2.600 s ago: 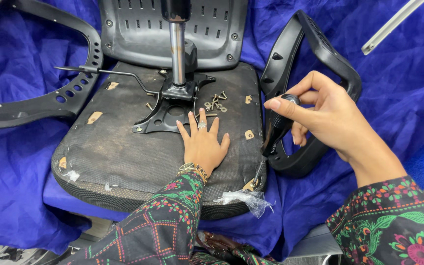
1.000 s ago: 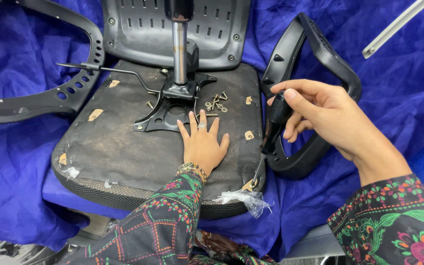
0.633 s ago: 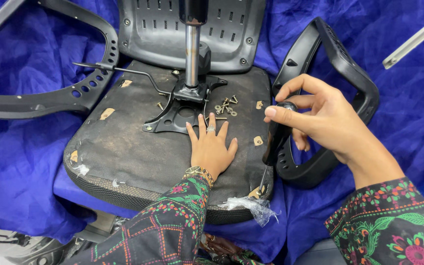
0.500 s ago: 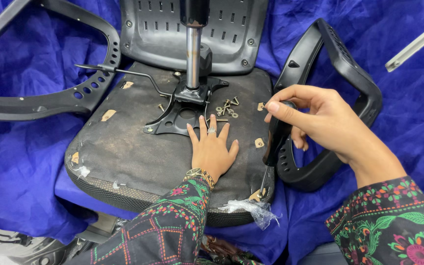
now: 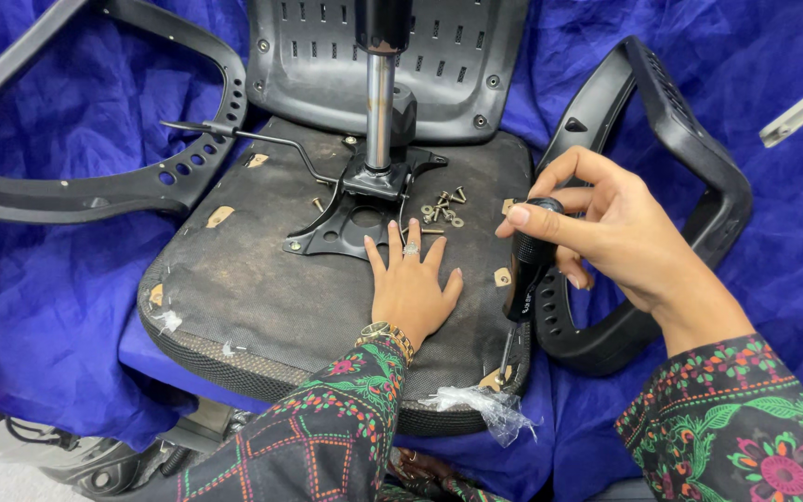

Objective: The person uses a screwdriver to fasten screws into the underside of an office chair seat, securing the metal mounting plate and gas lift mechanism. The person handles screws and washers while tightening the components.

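Looking down at an upturned office chair seat (image 5: 262,288), dusty black underside facing us, lying on a blue cloth (image 5: 58,279). Our left hand (image 5: 411,288) lies flat on the seat base, palm down, fingers spread and released, holding nothing; fingertips just touching the edge of the black metal mechanism plate (image 5: 346,218). A ring sits on one finger and a bracelet at the wrist.

Our right hand (image 5: 606,232) is clenched around a black-handled screwdriver (image 5: 527,270), thumb across the top of the handle. The tool stands near vertical at the seat's right edge, its shaft pointing down to a spot beside a tan patch near the rim; we cannot tell whether the tip is seated in a screw.

A gas lift column (image 5: 381,93) rises from the plate, with a thin lever rod (image 5: 253,139) running out to the left. Loose screws and washers (image 5: 443,204) lie in a small cluster on the seat, just right of the plate and just ahead of our left fingertips. No container holds them.

One black armrest (image 5: 690,186) lies right of the seat, behind our right hand; another (image 5: 95,186) lies left. The perforated backrest shell (image 5: 457,56) sits at the far side. Torn clear plastic (image 5: 485,409) hangs off the near rim.
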